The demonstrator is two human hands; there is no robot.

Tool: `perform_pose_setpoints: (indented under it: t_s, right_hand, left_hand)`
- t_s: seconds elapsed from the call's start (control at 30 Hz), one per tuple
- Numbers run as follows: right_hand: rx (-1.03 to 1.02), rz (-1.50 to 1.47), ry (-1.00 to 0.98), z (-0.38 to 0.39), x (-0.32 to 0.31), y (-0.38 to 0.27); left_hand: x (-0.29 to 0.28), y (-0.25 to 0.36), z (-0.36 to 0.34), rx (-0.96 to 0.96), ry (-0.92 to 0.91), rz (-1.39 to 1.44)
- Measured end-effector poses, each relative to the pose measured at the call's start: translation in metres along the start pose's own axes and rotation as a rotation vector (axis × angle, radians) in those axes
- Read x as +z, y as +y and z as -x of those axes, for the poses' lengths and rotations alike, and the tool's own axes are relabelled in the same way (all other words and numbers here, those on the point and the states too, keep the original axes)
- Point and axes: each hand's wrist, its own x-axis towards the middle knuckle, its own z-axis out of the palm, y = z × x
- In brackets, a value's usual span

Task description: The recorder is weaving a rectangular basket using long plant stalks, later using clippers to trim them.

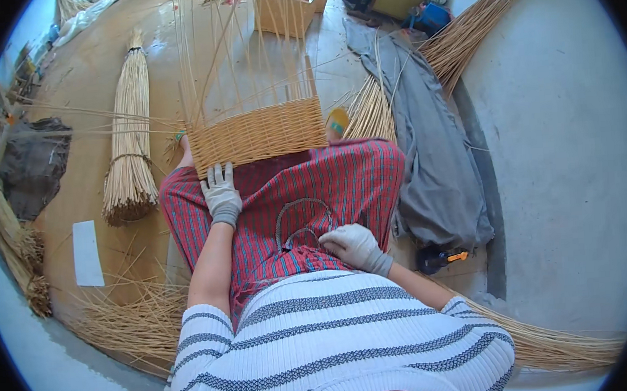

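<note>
Near the middle, a bit toward 11 o'clock, a woven wicker panel (pixel 258 134) sits in front of the person's lap. Long thin canes (pixel 233 63) stick out of it and point up to 12 o'clock.

At 9 o'clock from the middle, the left hand (pixel 221 196) wears a pale glove. Its fingers are straight and a little spread, and their tips touch the panel's bottom edge. At 5 o'clock, the right hand (pixel 355 248) wears a pale glove too and rests on the red striped cloth (pixel 356 174) over the lap. Its fingers are bent, just beside a thin grey loop (pixel 303 200). I cannot tell if it pinches anything.

A tied bundle of pale canes (pixel 128 128) lies at 10 o'clock. A white sheet (pixel 87 253) lies close to 9 o'clock, and loose canes (pixel 129 317) are spread out at 8 o'clock. A woven box (pixel 285 12) is up at 12 o'clock. A big grey cloth (pixel 434 158) lies between 2 and 3 o'clock, and brown canes (pixel 466 36) lie between 1 and 2.
</note>
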Motion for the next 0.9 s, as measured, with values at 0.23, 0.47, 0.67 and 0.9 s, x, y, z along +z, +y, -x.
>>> perform_pose_setpoints:
  t_s: [0.23,0.47,0.67,0.9]
  right_hand:
    - [0.021,-0.392,0.067,-0.062,-0.010,0.001]
    - [-0.090,-0.384,0.051,-0.142,0.006,0.023]
    - [0.103,-0.163,0.306,-0.231,0.010,0.070]
    - [0.333,0.206,-0.016,-0.258,0.015,0.080]
  left_hand:
    - [0.003,-0.002,0.029,-0.132,0.025,0.092]
    - [-0.010,-0.007,0.028,-0.123,0.018,0.187]
    - [-0.043,0.033,-0.052,0.191,0.365,0.492]
    - [-0.023,0.030,-0.174,0.108,-0.279,0.268]
